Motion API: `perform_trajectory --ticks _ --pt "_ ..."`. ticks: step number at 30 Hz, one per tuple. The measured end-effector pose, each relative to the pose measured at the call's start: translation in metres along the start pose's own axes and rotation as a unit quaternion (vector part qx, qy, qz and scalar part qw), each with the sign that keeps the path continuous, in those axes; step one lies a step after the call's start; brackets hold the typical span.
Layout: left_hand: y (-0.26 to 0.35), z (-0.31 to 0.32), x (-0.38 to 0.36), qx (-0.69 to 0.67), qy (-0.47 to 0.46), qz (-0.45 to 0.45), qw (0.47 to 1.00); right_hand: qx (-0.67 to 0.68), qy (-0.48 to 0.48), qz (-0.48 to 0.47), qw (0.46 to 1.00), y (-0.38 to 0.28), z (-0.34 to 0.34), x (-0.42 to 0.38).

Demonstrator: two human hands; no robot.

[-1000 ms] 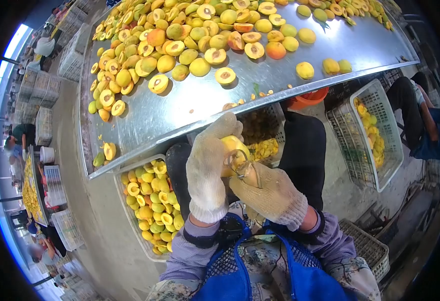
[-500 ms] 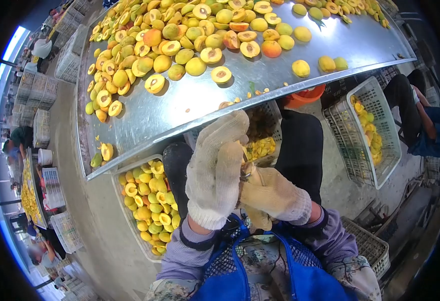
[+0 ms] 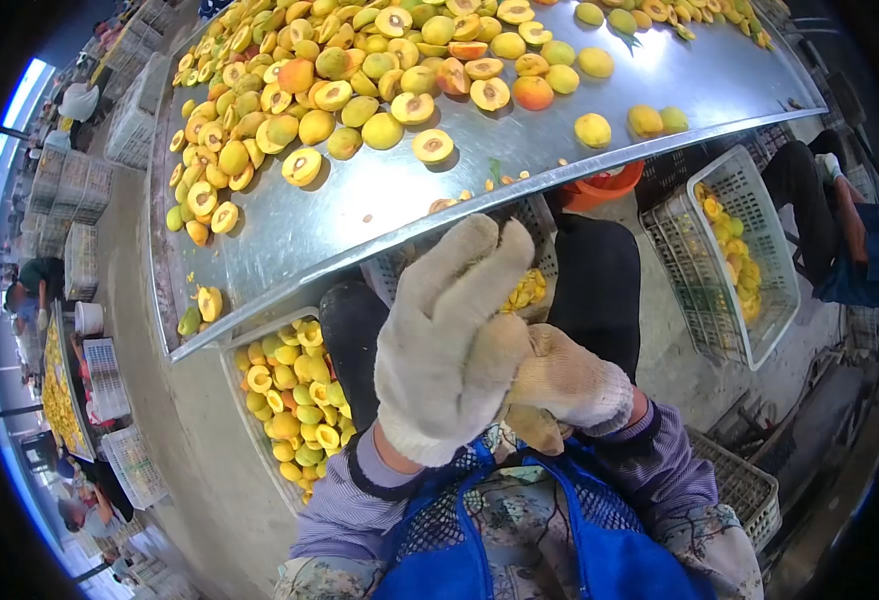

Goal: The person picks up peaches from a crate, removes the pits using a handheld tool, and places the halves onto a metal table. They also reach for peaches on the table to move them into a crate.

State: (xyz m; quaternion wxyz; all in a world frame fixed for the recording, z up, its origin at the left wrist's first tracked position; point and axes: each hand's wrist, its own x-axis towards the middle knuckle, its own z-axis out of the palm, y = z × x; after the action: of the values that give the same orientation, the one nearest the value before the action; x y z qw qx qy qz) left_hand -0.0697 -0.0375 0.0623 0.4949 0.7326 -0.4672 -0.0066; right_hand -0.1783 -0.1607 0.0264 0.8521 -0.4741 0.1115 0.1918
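Note:
My left hand (image 3: 444, 350), in a whitish knitted glove, is raised in front of my lap with its fingers stretched up and slightly apart. Its thumb side presses against my right hand (image 3: 571, 385), whose stained glove is closed. Whatever the right fingers hold is hidden by the gloves. Just past the hands, yellow fruit pieces (image 3: 527, 290) lie in a crate between my knees. Beyond it, halved yellow peaches (image 3: 432, 146), several with the pit showing, are spread on a metal table (image 3: 359, 215).
A crate of peach halves (image 3: 294, 410) stands by my left leg. On the right are a tilted crate (image 3: 759, 345) with fruit, an orange bucket (image 3: 604, 188) under the table edge, and a seated person (image 3: 844, 225). Stacked crates (image 3: 59, 185) and other workers are at far left.
My left hand has turned, its fingers spreading a little and tipping right. The metal piece seen between the gloves is now hidden. My right hand has shifted slightly right.

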Motion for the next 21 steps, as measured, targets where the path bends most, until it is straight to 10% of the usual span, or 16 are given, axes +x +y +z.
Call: perform_trajectory --ticks 3,9,10,13,15,21 --pt "-0.003 0.007 -0.006 0.052 0.001 0.015 0.999 -0.040 0.049 -0.070 0.996 0.003 0.006 0.000" --pt "0.003 0.000 0.005 -0.201 -0.017 -0.271 0.941 0.009 0.012 0.048 0.999 -0.013 0.007 -0.005" --pt "0.000 0.001 0.003 -0.081 -0.021 -0.117 0.990 0.008 0.012 0.048 0.999 -0.004 0.005 -0.001" --pt "-0.006 0.000 0.002 -0.106 -0.054 -0.154 0.981 -0.046 0.013 -0.208 0.977 0.011 0.008 0.008" --pt "-0.011 0.005 0.003 -0.190 -0.050 -0.212 0.957 -0.019 0.068 0.094 0.993 -0.017 0.021 -0.004" --pt "-0.004 0.005 -0.006 -0.147 -0.034 -0.157 0.976 0.002 0.017 0.085 0.996 -0.005 0.011 -0.005"
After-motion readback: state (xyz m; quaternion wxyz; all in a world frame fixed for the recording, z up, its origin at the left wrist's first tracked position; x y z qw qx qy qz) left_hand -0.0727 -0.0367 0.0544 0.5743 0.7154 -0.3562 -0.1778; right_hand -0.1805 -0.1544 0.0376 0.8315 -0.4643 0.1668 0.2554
